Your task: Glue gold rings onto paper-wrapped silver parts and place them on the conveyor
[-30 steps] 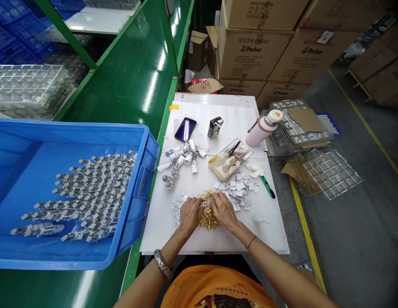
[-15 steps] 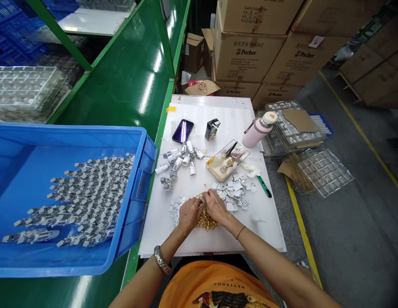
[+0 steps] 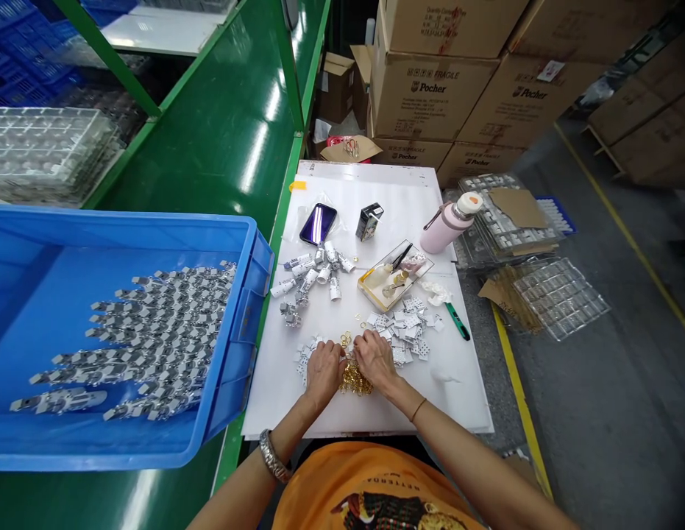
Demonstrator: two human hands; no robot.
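Note:
Over a pile of small gold rings [image 3: 356, 380] on the white tabletop, my two hands nearly meet. My left hand [image 3: 324, 371] is on the pile's left edge with its fingers curled inward. My right hand [image 3: 376, 361] bends over the far right side of the pile, fingers drawn together. What the fingertips pinch is hidden between the hands. Just beyond them lie a few loose gold rings [image 3: 346, 338]. Small white dotted pieces [image 3: 405, 331] are heaped by my right hand, and a smaller group of white pieces [image 3: 304, 355] lies beside my left hand.
White printed cylinders with silvery parts [image 3: 323, 272] lie farther back, near a phone [image 3: 318, 223] and small black box [image 3: 368, 221]. A tool tray [image 3: 383, 291], green cutter [image 3: 457, 321] and pink bottle [image 3: 446, 228] are rightward. A blue crate [image 3: 232, 368] stands left.
Both hands remain at the ring pile, with my right hand shifted slightly. More loose gold rings now show on the table beyond the hands. The whole view has shifted a little.

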